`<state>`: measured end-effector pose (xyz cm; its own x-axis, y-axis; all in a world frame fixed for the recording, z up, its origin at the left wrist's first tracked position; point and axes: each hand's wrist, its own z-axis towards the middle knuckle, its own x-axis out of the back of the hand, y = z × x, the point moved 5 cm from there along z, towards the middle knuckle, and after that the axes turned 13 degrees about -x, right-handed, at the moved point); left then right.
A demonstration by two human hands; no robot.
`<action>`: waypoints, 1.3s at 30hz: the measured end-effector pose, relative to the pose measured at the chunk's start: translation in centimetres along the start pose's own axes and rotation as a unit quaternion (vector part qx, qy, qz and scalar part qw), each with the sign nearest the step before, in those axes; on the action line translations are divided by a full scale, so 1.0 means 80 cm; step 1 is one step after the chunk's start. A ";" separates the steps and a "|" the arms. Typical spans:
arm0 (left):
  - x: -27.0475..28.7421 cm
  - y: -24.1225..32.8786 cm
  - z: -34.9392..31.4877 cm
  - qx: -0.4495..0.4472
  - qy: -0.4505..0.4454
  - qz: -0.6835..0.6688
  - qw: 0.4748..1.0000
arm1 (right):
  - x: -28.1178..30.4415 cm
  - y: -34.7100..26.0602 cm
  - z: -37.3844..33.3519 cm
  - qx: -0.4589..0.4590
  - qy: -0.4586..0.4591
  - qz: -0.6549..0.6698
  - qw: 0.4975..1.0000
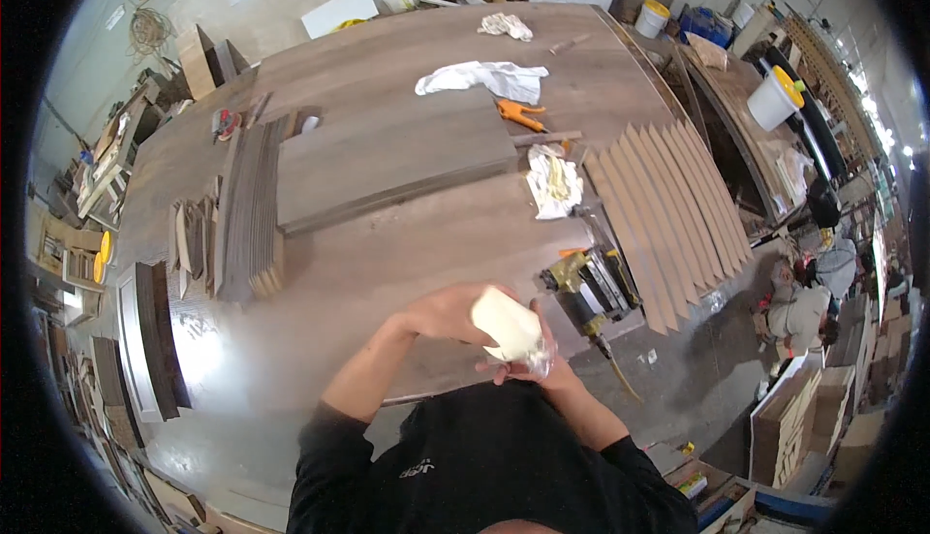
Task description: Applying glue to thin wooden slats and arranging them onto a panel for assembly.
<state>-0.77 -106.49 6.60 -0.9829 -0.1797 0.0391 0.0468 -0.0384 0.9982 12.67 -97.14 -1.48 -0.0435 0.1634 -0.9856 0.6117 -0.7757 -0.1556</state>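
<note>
Close in front of my chest, above the table's near edge, both hands are around a pale cream block-like thing (507, 325). It looks overexposed, so its kind cannot be made out. My left hand (446, 315) grips its left side, the fingertips hidden behind it. From below and the right, my right hand (531, 367) holds it, with some clear, shiny plastic (542, 352) at the fingers. Just right of my hands a nail gun (587, 292) lies on the table, its hose running toward me.
Flat grey-brown panels (397, 151) are stacked mid-table. Rows of thin boards stand at left (254, 209) and right (668, 214). White cloths (484, 78), a stained rag (554, 182) and an orange-handled tool (520, 114) lie around. A person (799, 311) crouches at the far right.
</note>
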 end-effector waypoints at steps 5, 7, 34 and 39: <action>-0.032 -0.024 0.038 -0.101 0.069 0.186 0.975 | 0.011 -0.037 -0.031 0.157 -0.021 -0.009 0.987; -0.046 -0.049 0.035 0.033 0.210 0.031 0.977 | 0.021 -0.063 -0.069 0.332 0.324 -0.103 0.880; -0.109 0.000 0.240 -0.026 0.060 0.101 0.993 | 0.080 -0.150 -0.245 0.370 0.205 -0.009 0.906; -0.111 0.019 0.273 -0.027 0.072 0.063 0.995 | 0.117 -0.182 -0.236 0.394 0.294 -0.007 0.871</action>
<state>4.14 -83.47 8.78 -0.9333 -0.3246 0.1537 0.1822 -0.0590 0.9815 18.30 -72.79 -7.16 0.5071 0.2797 -0.8152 -0.1285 -0.9108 -0.3924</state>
